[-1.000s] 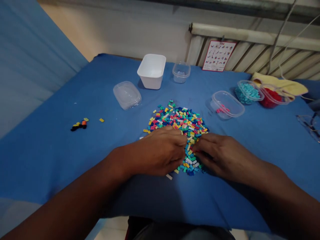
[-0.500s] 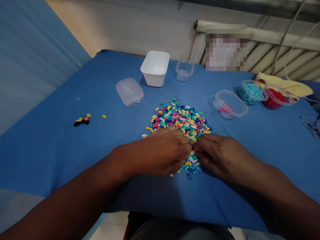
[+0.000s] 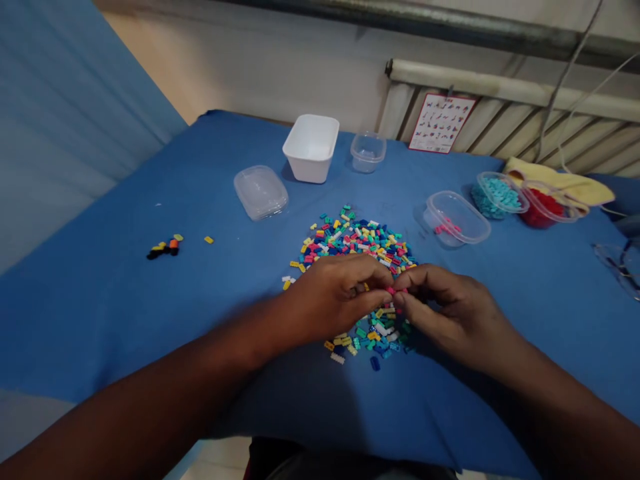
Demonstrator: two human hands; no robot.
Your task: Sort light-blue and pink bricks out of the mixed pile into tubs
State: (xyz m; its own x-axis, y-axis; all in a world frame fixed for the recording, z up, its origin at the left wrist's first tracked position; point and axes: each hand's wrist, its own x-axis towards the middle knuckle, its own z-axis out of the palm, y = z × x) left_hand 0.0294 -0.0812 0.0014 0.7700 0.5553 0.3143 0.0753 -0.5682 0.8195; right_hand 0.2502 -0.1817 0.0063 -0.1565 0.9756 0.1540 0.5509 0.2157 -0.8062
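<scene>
Over a pile of small toy building bricks [image 3: 357, 235] in several colours, my two hands meet fingertip to fingertip. Thumb and index finger of my left hand [image 3: 336, 300] are closed on a pink brick [image 3: 391, 291]. My right hand [image 3: 460, 319] pinches at the same spot, with pink showing between its thumb and finger too. Whether this is one brick or two touching is too small to tell. Part of the pile is hidden behind both hands.
A clear tub with a few pink bricks [image 3: 457, 217] stands to the right, near tubs of turquoise bricks [image 3: 497, 195] and red bricks [image 3: 543, 208]. Farther back are a white container [image 3: 310, 150], a clear tub [image 3: 368, 153] and a lid [image 3: 261, 192]. Small black and yellow pieces [image 3: 165, 247] lie left.
My hands have turned and risen slightly from the pile, and pink now shows between the fingertips. More loose bricks are visible below my left hand. The view has tilted up a little.
</scene>
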